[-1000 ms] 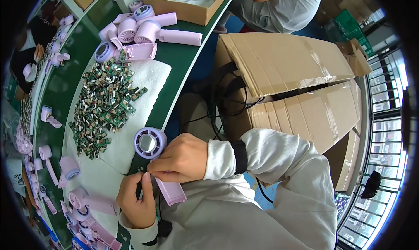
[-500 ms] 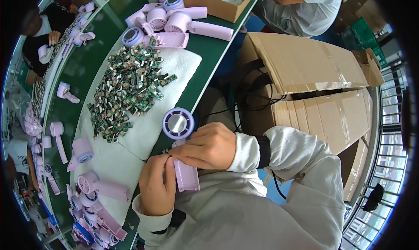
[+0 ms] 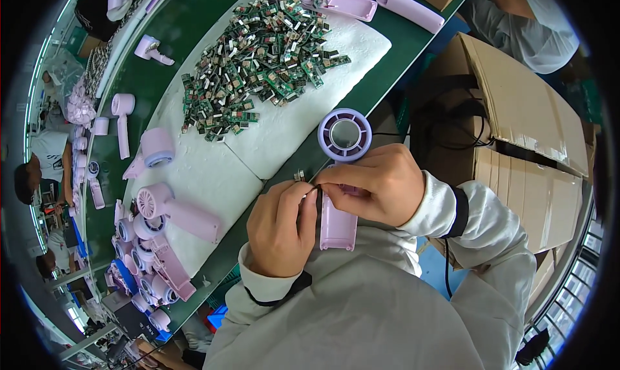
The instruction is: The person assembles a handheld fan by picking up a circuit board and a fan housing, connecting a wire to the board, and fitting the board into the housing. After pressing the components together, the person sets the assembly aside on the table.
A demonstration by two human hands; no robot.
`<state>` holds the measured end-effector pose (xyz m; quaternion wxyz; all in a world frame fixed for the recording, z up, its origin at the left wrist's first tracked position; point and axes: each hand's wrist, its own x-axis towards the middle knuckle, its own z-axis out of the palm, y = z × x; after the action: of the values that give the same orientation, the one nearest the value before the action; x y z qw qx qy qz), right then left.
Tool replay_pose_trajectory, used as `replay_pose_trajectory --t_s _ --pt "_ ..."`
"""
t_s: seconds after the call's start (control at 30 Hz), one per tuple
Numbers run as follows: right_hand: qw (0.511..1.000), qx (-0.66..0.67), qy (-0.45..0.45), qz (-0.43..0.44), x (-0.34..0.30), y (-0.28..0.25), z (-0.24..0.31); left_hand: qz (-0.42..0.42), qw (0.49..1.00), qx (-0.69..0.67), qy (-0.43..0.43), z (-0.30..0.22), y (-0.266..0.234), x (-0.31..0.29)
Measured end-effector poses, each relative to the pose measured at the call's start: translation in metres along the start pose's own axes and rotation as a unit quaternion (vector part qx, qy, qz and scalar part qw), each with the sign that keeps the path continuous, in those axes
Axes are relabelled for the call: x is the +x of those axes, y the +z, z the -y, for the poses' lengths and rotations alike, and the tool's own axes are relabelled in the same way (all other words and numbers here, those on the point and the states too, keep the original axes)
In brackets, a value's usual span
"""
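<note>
A lilac handheld fan [image 3: 338,228] lies between my hands above my lap, its round head away from me and its handle shell open, hollow side up. My right hand [image 3: 381,184] is closed over the upper handle, thumb and forefinger pinched at its left edge. Close against those fingertips, my left hand [image 3: 278,228] is also closed in a pinch. A tiny metallic part [image 3: 299,175] sticks out beyond the left fingertips; the rest of what they pinch is hidden. A heap of small green circuit boards [image 3: 258,66] lies on a white foam sheet [image 3: 252,151] ahead of me.
More lilac fans and shells [image 3: 155,253] crowd the green table's [image 3: 381,69] near left, with others [image 3: 349,5] at the far end. Large cardboard boxes [image 3: 529,195] stand at my right, cables beside them. A co-worker's sleeve [image 3: 536,37] shows at the far right.
The view has shifted, so the table and fan sit farther right and higher in the picture. Both hands stay pinched together at the fan's handle, fingertips slightly rearranged.
</note>
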<state>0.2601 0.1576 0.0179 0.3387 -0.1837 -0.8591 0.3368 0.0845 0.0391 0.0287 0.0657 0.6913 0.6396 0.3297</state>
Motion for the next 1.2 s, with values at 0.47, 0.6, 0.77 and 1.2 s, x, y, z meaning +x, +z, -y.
replay_pose_trajectory --t_s 0.47,0.6,0.77,1.2 --pt "0.997 0.061 0.036 -0.011 -0.009 -0.003 -0.005 0.014 0.992 -0.123 -0.029 0.002 -0.002 -0.01" --pt "0.997 0.079 0.018 -0.013 -0.01 -0.002 -0.003 -0.031 0.93 -0.324 -0.169 -0.013 0.001 -0.009" --pt "0.996 0.091 0.003 -0.021 -0.009 -0.001 -0.003 -0.05 0.883 -0.419 -0.206 -0.012 0.0 -0.006" --pt "0.996 0.087 0.001 -0.036 -0.009 0.0 -0.003 0.001 0.918 -0.353 -0.182 -0.003 -0.005 -0.012"
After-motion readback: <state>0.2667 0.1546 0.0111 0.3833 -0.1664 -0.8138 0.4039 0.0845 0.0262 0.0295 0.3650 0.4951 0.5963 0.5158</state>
